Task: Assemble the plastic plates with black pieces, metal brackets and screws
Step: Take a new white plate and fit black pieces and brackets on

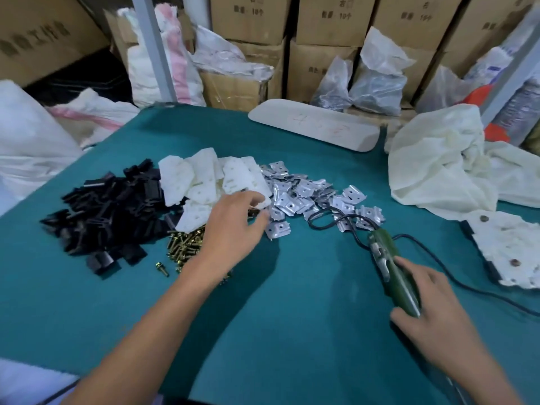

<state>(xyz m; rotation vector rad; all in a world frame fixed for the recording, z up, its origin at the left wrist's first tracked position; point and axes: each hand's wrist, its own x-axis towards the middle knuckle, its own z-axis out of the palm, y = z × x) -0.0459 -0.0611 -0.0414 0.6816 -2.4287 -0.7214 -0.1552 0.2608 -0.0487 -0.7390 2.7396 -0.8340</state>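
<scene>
Right hand [432, 302] lay low on the right of the bench [292, 331], fingers and thumb curled round the rear of a green screwdriver [390, 266]. Tool lay flat on the bench cover, tip pointing away from the person. Its black cord [325, 222] looped off among the nearest brackets.

Left hand [233, 222] was stretched forward, fingers bent down where the white plates met the brackets. A small dark item showed just beside the fingertips. Blurred there; could not tell if the hand pinched anything or only touched the pile.

Parts lay in heaps across the middle of the bench:
- black pieces [111, 211], far left
- plastic plates [201, 182], white, next to them, overlapping
- metal brackets [306, 194], right of the plates
- screws [184, 244], brass-coloured, in front of the plates, partly under the left wrist
- one loose screw [162, 268], apart from the heap

At the right edge sat a white plate on a black piece with screw heads showing [511, 249]. Behind it, a crumpled cream bag [438, 159]. A long white board [315, 124] lay at the far side. Cardboard boxes [330, 19] and plastic sacks [377, 83] were stacked beyond.
</scene>
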